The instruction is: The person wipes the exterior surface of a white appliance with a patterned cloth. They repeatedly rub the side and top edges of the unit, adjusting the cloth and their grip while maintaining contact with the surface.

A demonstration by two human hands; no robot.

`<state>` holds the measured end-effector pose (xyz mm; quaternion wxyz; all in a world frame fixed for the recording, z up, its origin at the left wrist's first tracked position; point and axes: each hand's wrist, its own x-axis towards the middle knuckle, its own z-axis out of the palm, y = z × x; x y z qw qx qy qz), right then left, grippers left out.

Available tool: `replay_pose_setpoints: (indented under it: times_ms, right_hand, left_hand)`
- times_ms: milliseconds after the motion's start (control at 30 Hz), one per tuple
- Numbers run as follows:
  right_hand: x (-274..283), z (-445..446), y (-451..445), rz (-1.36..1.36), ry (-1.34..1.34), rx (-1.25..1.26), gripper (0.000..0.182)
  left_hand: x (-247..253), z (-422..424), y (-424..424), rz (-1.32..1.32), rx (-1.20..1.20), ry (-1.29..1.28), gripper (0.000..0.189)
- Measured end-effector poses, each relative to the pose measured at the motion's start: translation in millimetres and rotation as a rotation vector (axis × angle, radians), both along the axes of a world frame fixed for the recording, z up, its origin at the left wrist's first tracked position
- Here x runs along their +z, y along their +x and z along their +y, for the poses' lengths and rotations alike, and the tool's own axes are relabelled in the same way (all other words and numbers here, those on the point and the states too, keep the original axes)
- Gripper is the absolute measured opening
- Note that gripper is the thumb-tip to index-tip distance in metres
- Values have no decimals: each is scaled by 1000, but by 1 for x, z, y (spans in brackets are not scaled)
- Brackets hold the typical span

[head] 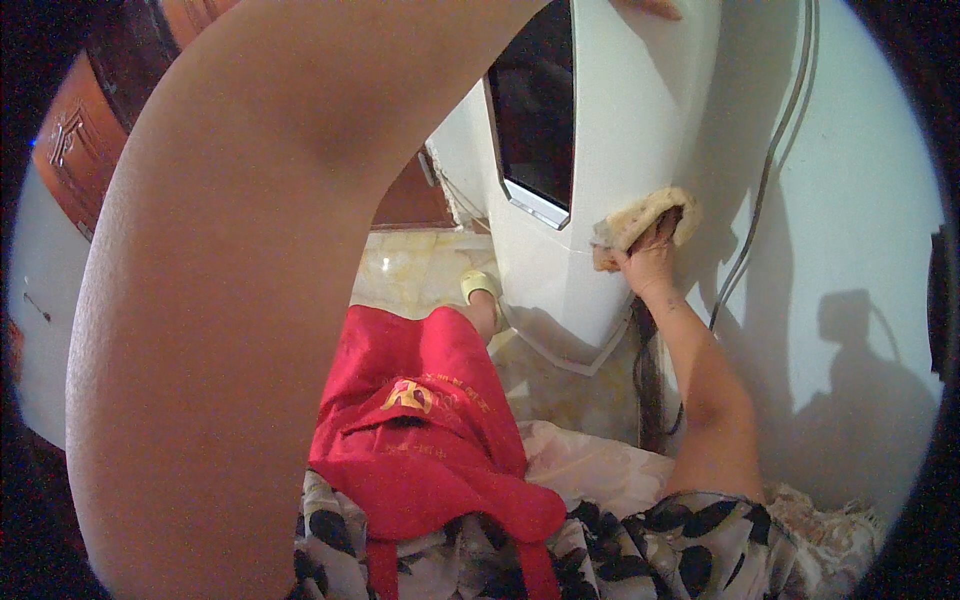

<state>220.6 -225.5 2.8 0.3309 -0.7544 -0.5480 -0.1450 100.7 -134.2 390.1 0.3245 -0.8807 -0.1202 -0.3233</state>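
Observation:
A yellowish, stained cloth is bunched in my right hand, which presses it against the side of a tall white floor-standing appliance. The appliance carries a dark glossy panel with a silver lower edge. My left arm is raised across the view, large and close to the camera. Only a few fingers of my left hand show at the top edge, over the appliance's upper part; the rest lies out of view, so its grip is hidden.
A grey cable hangs along the pale wall to the right. Light marbled tile floor surrounds the appliance's base, close to my yellow slipper. My red apron bears writing. Patterned fabric lies beside me; reddish-brown carved wood stands left.

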Motion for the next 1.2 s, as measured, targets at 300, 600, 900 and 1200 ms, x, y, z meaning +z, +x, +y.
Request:
replay_pose_setpoints:
  times_ms: [300,600,900,1200]
  right_hand:
    - [132,32,6,-147,662,89,56]
    - [156,51,17,-124,747,-177,89]
    - [129,20,0,14,555,-229,53]
    - [14,9,13,-80,472,-122,51]
  left_hand:
    - [1,-1,-1,-3,21,-5,125]
    - [3,-1,6,4,76,-9,126]
    - [7,-14,2,64,143,-64,125]
    - [4,-9,3,48,79,-46,125]
